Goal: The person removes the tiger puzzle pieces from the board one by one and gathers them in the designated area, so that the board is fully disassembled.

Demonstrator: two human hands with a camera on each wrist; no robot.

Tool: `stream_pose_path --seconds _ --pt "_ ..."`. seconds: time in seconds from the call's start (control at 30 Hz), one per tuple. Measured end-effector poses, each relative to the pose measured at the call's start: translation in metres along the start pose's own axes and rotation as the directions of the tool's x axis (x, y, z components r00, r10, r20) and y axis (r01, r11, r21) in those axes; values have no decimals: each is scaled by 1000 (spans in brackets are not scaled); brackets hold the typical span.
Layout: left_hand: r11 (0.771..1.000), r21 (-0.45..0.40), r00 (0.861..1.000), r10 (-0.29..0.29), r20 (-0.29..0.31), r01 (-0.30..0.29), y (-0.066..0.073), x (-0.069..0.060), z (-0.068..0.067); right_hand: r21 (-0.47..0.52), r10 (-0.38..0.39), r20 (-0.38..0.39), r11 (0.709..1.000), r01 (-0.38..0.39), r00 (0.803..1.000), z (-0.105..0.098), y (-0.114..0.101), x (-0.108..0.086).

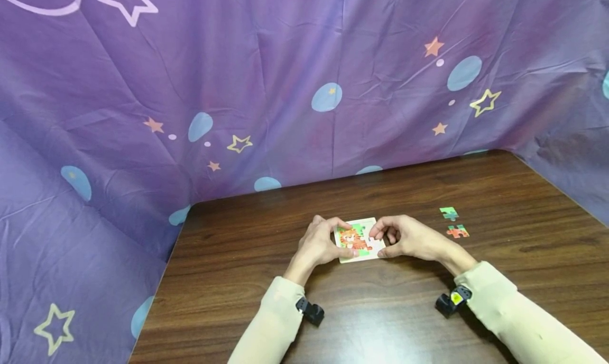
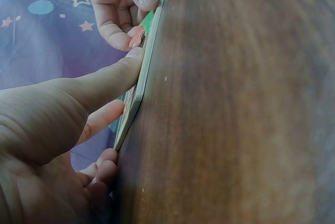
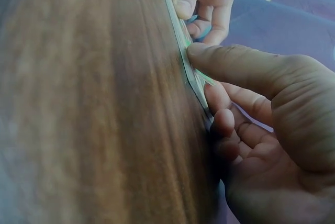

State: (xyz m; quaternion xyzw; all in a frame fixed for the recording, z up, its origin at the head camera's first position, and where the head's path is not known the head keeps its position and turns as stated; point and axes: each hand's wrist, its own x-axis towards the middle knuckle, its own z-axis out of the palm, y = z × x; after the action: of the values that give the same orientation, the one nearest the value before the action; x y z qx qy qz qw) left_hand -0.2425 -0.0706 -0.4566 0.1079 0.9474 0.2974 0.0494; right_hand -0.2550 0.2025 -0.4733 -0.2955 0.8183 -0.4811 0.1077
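Left hand [image 1: 320, 242] grips puzzle board [image 1: 365, 257] at left side; right hand [image 1: 413, 238], fingers curled, holds right edge. Green piece [image 1: 449, 212], orange piece [image 1: 458, 231] lie rightward, nearer right hand.

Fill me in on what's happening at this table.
A person is working on a small jigsaw puzzle with both bare hands. The left hand grips the left side of the puzzle board, while the right hand curls at its right side, thumb on the edge. The orange-and-green picture is partly filled in; some of the right side is bare. Two loose pieces, one green and blue, one mostly orange, lie off to the right.
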Motion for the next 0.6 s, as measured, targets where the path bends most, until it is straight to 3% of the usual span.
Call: stream_pose_path --seconds 0.6 --pt "1000 -14 1000 9 -12 -10 -7 5 5 -13 -3 -6 1000 3 1000 -2 1 -1"
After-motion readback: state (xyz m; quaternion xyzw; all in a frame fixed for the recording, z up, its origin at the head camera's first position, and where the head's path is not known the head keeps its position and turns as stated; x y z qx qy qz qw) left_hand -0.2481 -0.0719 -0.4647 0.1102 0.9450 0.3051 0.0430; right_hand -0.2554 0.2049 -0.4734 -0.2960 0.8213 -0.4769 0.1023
